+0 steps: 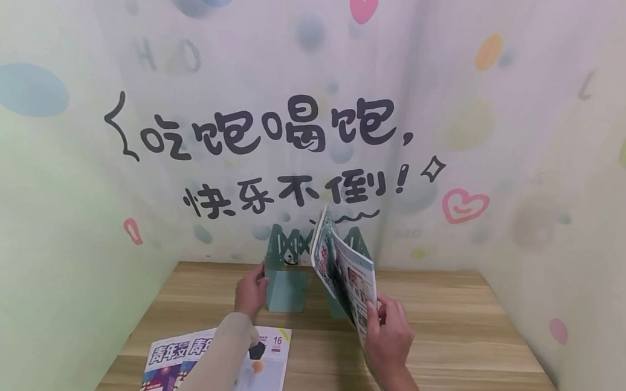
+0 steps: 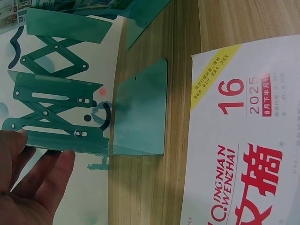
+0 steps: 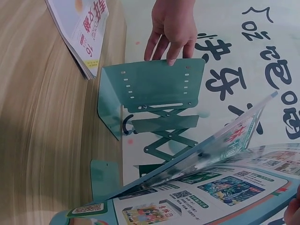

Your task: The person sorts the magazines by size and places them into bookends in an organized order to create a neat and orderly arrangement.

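Observation:
A green metal expandable bookend [image 1: 287,292], with scissor-like crossed bars, stands on the table against the wall. My left hand [image 1: 252,291] pinches the edge of its left side panel [image 3: 154,84], thumb on one face and fingers on the other. My right hand [image 1: 390,340] grips a colourful magazine [image 1: 359,277] by its near edge, holding it upright and tilted before the bookend's right part. Its leaves or covers stand apart; whether it is one magazine or two I cannot tell. In the right wrist view, the printed side [image 3: 234,190] shows small pictures and QR codes.
Several magazines [image 1: 270,368] lie overlapping at the table's front left, partly under my left forearm. The wooden table [image 1: 456,327] meets a patterned wall [image 1: 322,57] with large dark lettering behind the bookend, and further walls stand at both sides.

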`<state>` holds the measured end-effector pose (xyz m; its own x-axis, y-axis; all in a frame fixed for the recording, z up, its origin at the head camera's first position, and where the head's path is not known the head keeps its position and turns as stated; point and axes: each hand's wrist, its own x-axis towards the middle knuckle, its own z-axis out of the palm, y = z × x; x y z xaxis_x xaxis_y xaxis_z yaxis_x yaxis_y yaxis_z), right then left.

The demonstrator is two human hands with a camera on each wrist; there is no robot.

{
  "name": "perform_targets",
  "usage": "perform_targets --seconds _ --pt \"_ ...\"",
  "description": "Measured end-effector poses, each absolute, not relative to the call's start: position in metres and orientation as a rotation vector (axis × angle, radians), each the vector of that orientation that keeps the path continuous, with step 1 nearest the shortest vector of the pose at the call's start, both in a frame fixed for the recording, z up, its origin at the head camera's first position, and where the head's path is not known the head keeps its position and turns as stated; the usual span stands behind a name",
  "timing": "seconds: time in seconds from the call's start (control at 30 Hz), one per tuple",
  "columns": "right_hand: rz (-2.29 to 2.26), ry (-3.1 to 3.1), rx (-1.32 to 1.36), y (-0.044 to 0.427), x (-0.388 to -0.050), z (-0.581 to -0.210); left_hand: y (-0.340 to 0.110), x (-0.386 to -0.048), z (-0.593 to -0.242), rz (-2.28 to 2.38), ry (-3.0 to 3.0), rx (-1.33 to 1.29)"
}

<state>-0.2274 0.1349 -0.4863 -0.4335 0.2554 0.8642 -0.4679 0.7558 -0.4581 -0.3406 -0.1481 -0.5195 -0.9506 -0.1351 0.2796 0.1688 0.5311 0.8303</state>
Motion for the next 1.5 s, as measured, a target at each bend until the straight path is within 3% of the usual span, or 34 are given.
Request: perform_targets --seconds 0.93,1.5 --pt "0.874 -1.862 0.087 0.131 -0.229 -0.473 -0.149 -0.342 -0.523 -1.368 -2.452 -0.059" --pt "0.836 -1.803 0.075 0.125 -0.248 -0.480 -0.148 -0.340 -0.520 -1.334 -2.459 -0.072"
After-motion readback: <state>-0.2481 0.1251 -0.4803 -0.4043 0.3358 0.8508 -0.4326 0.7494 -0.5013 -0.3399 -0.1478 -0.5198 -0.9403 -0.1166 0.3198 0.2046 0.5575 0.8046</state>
